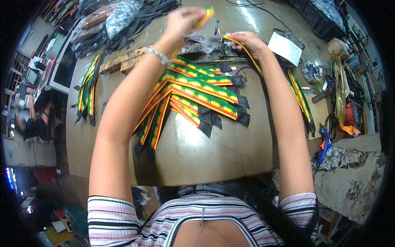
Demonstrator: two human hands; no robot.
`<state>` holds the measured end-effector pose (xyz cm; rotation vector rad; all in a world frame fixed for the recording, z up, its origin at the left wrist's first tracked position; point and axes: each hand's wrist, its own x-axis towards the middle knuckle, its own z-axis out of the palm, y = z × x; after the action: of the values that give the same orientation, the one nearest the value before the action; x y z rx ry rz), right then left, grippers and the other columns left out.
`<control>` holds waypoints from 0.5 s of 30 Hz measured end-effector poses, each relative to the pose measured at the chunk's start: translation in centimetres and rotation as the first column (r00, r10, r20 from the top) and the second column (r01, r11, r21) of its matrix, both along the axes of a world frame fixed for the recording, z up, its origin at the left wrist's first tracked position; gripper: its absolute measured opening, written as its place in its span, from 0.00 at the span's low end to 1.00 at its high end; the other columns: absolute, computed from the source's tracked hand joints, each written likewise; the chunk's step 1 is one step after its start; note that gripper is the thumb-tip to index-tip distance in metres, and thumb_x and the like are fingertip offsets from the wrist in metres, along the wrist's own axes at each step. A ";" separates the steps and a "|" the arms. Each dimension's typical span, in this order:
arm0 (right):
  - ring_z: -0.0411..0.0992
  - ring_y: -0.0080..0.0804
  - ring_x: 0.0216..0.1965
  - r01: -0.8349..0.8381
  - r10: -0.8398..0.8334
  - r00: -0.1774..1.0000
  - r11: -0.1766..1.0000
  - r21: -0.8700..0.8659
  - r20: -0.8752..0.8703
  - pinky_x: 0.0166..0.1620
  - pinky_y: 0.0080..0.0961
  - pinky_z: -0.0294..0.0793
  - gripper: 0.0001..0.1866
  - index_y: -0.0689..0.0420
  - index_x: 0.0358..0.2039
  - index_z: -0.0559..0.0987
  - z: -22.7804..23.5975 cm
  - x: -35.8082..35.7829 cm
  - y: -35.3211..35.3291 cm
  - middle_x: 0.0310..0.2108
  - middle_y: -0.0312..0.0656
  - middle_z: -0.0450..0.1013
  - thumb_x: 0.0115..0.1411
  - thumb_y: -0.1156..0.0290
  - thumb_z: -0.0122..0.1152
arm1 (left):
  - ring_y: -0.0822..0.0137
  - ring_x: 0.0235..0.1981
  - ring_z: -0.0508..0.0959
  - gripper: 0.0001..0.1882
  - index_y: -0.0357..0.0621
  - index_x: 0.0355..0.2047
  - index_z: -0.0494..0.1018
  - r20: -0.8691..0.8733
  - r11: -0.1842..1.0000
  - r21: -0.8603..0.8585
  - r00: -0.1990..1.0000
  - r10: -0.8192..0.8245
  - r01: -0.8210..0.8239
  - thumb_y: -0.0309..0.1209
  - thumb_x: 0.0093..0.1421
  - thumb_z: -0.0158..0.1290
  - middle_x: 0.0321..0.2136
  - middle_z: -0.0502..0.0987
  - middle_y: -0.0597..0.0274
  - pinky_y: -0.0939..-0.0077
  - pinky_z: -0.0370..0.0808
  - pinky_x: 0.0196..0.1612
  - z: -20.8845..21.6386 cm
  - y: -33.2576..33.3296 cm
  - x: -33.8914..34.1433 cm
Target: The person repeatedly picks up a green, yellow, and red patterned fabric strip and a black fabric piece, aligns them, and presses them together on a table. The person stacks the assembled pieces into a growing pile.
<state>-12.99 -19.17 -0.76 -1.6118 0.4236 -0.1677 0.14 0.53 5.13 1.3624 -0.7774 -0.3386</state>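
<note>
My left hand [182, 25] is raised over the far part of the table, slightly blurred, its fingers closed on the end of a green and yellow strap [205, 19]. To its right, my right hand [250, 43] pinches another strap length [246, 50], which hangs down past the wrist. Whether both lengths belong to one strap I cannot tell. Between and below my forearms lies a fanned pile of green, yellow and red patterned straps [204, 91] with black ends. Just beyond the pile, a dark metal fixture [214, 50] is partly covered by clear plastic.
Similar strap bundles lie at the left [87, 88] and right [300, 101]. A worn wooden bar [123, 61], plastic-wrapped packages [123, 18] and a white sheet [284, 48] are farther back. A blue glue gun [324, 145] hangs by the right edge. Another person [35, 119] is far left.
</note>
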 end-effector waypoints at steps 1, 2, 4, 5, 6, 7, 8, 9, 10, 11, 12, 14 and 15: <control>0.66 0.12 0.22 0.072 -0.077 0.997 0.985 -0.159 -0.023 0.23 0.10 0.63 0.16 0.58 0.35 0.80 1.2 -0.2 0.1 0.24 0.29 0.72 0.58 0.58 0.66 | 0.73 0.29 0.77 0.13 0.38 0.38 0.80 0.159 0.996 0.009 0.983 -0.092 0.092 0.33 0.57 0.60 0.31 0.81 0.61 0.81 0.72 0.35 4.2 1.2 1.3; 0.66 0.14 0.22 0.087 -0.080 0.996 0.943 -0.321 0.034 0.24 0.13 0.64 0.18 0.57 0.37 0.81 3.1 -1.4 0.8 0.25 0.30 0.73 0.59 0.54 0.64 | 0.73 0.29 0.77 0.12 0.39 0.37 0.80 0.322 0.980 -0.014 0.929 -0.182 0.197 0.34 0.57 0.60 0.31 0.81 0.62 0.80 0.72 0.35 6.2 1.7 4.1; 0.65 0.14 0.22 0.213 -0.097 0.969 0.796 -0.567 0.228 0.25 0.15 0.64 0.18 0.57 0.38 0.82 7.7 -4.3 4.4 0.25 0.31 0.74 0.60 0.53 0.62 | 0.74 0.28 0.76 0.13 0.38 0.39 0.79 0.425 0.992 -0.109 0.899 0.109 -0.069 0.34 0.58 0.59 0.29 0.80 0.63 0.82 0.71 0.33 11.9 6.9 -1.3; 0.66 0.14 0.24 0.270 -0.078 0.941 0.756 -0.596 0.328 0.27 0.16 0.65 0.18 0.58 0.38 0.83 9.9 -6.3 6.9 0.26 0.32 0.75 0.61 0.55 0.62 | 0.75 0.27 0.75 0.14 0.38 0.40 0.78 0.490 0.982 -0.117 0.852 0.185 -0.146 0.34 0.58 0.58 0.28 0.79 0.64 0.83 0.70 0.32 13.5 10.2 -4.7; 0.69 0.16 0.27 0.341 0.017 0.905 0.569 -0.749 0.425 0.30 0.15 0.67 0.18 0.60 0.41 0.82 11.8 -8.6 9.1 0.28 0.33 0.77 0.61 0.57 0.62 | 0.76 0.26 0.74 0.14 0.37 0.41 0.77 0.560 0.972 -0.086 0.796 0.229 -0.219 0.33 0.59 0.58 0.27 0.79 0.64 0.84 0.70 0.31 13.6 13.3 -7.8; 0.70 0.17 0.29 0.352 0.036 0.903 0.507 -0.787 0.428 0.33 0.15 0.69 0.17 0.61 0.43 0.81 12.4 -11.3 11.8 0.30 0.36 0.78 0.61 0.61 0.63 | 0.77 0.26 0.73 0.15 0.37 0.43 0.77 0.616 0.962 -0.037 0.752 0.234 -0.270 0.33 0.59 0.57 0.26 0.78 0.65 0.85 0.69 0.29 12.7 15.6 -10.9; 0.71 0.17 0.31 0.316 0.066 0.896 0.599 -0.736 0.439 0.36 0.16 0.70 0.16 0.62 0.44 0.81 11.5 -14.3 15.0 0.31 0.36 0.78 0.61 0.65 0.63 | 0.73 0.31 0.77 0.11 0.36 0.35 0.80 0.732 0.911 0.075 0.643 0.226 -0.406 0.32 0.57 0.59 0.28 0.81 0.63 0.81 0.72 0.36 10.5 18.3 -12.5; 0.73 0.18 0.35 0.229 -0.012 0.946 0.731 -0.643 0.323 0.40 0.18 0.72 0.14 0.62 0.45 0.81 10.8 -16.7 19.0 0.33 0.37 0.79 0.60 0.68 0.62 | 0.75 0.31 0.77 0.11 0.35 0.36 0.80 0.772 0.900 0.109 0.606 0.191 -0.422 0.31 0.57 0.61 0.29 0.81 0.62 0.78 0.73 0.36 7.2 19.1 -16.2; 0.76 0.25 0.38 0.236 0.010 0.955 0.587 -0.775 0.298 0.43 0.22 0.74 0.13 0.62 0.44 0.81 8.2 -17.6 21.6 0.36 0.42 0.80 0.60 0.71 0.62 | 0.72 0.32 0.79 0.11 0.37 0.37 0.81 0.570 0.927 0.272 0.820 0.062 -0.259 0.30 0.55 0.62 0.30 0.82 0.61 0.76 0.74 0.38 4.6 21.0 -19.0; 0.78 0.33 0.39 0.105 0.053 0.979 0.700 -0.706 0.198 0.43 0.26 0.75 0.13 0.62 0.44 0.81 6.6 -19.0 24.1 0.38 0.47 0.80 0.59 0.72 0.62 | 0.68 0.32 0.80 0.11 0.39 0.37 0.81 0.510 0.897 0.372 0.860 0.017 -0.238 0.29 0.54 0.63 0.30 0.82 0.58 0.73 0.75 0.39 1.6 21.5 -20.4; 0.77 0.49 0.41 0.049 0.035 0.991 0.796 -0.603 0.127 0.44 0.36 0.76 0.12 0.63 0.41 0.80 4.2 -19.0 25.9 0.38 0.53 0.78 0.58 0.72 0.61 | 0.64 0.33 0.80 0.10 0.41 0.37 0.82 0.360 0.803 0.568 0.932 -0.045 -0.181 0.28 0.54 0.63 0.30 0.80 0.56 0.71 0.75 0.39 -0.9 22.5 -21.3; 0.77 0.51 0.40 0.083 -0.050 0.996 0.851 -0.518 0.079 0.44 0.37 0.76 0.11 0.64 0.40 0.79 1.0 -19.8 27.6 0.37 0.54 0.78 0.58 0.72 0.61 | 0.58 0.31 0.78 0.11 0.43 0.37 0.81 0.446 0.752 0.595 0.895 -0.014 -0.285 0.30 0.53 0.62 0.31 0.76 0.56 0.68 0.74 0.35 -4.8 23.5 -22.4; 0.77 0.51 0.40 0.108 -0.072 0.993 0.854 -0.509 0.091 0.43 0.37 0.76 0.11 0.64 0.40 0.79 -0.1 -20.1 28.0 0.37 0.54 0.78 0.58 0.72 0.61 | 0.58 0.30 0.78 0.11 0.43 0.37 0.81 0.484 0.793 0.515 0.874 0.043 -0.324 0.30 0.53 0.62 0.31 0.75 0.56 0.68 0.74 0.35 -6.1 23.7 -22.6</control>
<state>-33.11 8.87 -0.91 -2.1065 0.4224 -0.4373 -22.50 24.24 -0.99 2.1453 -0.9480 -0.0912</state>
